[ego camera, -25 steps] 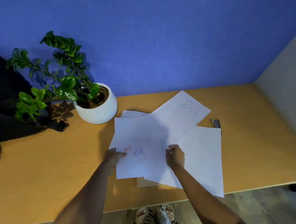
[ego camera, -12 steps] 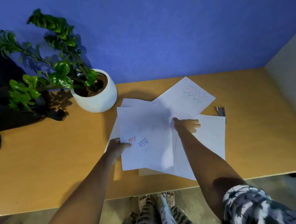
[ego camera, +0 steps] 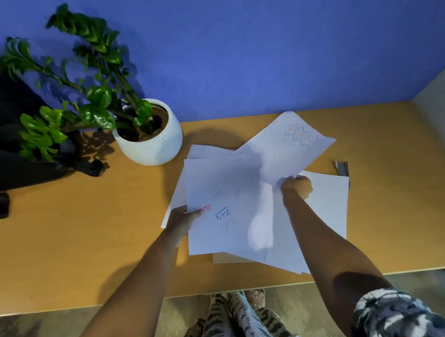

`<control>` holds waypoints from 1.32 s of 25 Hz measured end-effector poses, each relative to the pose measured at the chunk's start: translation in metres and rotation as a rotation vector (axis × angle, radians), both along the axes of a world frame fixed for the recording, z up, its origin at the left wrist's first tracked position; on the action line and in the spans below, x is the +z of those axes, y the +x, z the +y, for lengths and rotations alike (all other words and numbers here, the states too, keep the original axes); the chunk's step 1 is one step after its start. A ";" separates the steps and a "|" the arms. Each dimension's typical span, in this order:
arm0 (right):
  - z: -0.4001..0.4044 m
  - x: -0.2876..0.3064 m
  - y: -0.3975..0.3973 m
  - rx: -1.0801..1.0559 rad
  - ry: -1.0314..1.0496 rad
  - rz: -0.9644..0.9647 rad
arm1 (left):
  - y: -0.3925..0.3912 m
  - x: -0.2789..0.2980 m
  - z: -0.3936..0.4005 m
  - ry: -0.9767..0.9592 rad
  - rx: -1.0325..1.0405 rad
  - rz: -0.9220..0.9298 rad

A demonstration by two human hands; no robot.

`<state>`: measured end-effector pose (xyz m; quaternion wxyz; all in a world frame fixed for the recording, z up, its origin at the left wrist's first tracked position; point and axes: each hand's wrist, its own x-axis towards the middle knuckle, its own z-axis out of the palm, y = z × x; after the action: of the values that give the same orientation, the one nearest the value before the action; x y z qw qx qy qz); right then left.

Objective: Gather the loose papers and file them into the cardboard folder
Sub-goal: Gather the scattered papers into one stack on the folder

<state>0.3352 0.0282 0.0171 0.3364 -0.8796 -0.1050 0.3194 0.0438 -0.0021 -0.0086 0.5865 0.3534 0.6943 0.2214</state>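
Blue wall (ego camera: 261, 48) behind the desk, lit unevenly, darker twd the top corners. Pale beige side panel (ego camera: 441, 108) meets it at right. Wooden desk (ego camera: 76, 229), warm orange-tan top w/ soft shadows. 1 potted plant (ego camera: 149, 136) in a white pot at back left; dark cloth (ego camera: 2, 129) beside it. Grey-brown floor (ego camera: 284, 302) below the front edge.

White papers (ego camera: 227, 183) overlap fanned (some scribbled) atop the tan folder (ego camera: 223, 258).

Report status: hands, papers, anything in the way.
Left hand pinching scribbled sheet. Right hand gripping zigzag sheet. Cardboard folder buried under papers. Plant pot close by.
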 end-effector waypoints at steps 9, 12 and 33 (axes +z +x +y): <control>0.005 0.002 0.024 -0.120 0.413 0.045 | 0.011 0.001 0.005 -0.006 -0.057 0.110; -0.015 -0.007 0.011 0.008 0.495 0.118 | 0.021 0.005 0.004 -0.013 -0.095 0.128; -0.123 -0.045 0.017 0.324 0.077 -0.238 | 0.042 0.000 -0.001 0.035 -0.117 0.114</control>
<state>0.3522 -0.0951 -0.0275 0.2991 -0.8693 -0.2963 0.2589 0.0860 -0.0033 -0.0087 0.5518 0.4157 0.7006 0.1783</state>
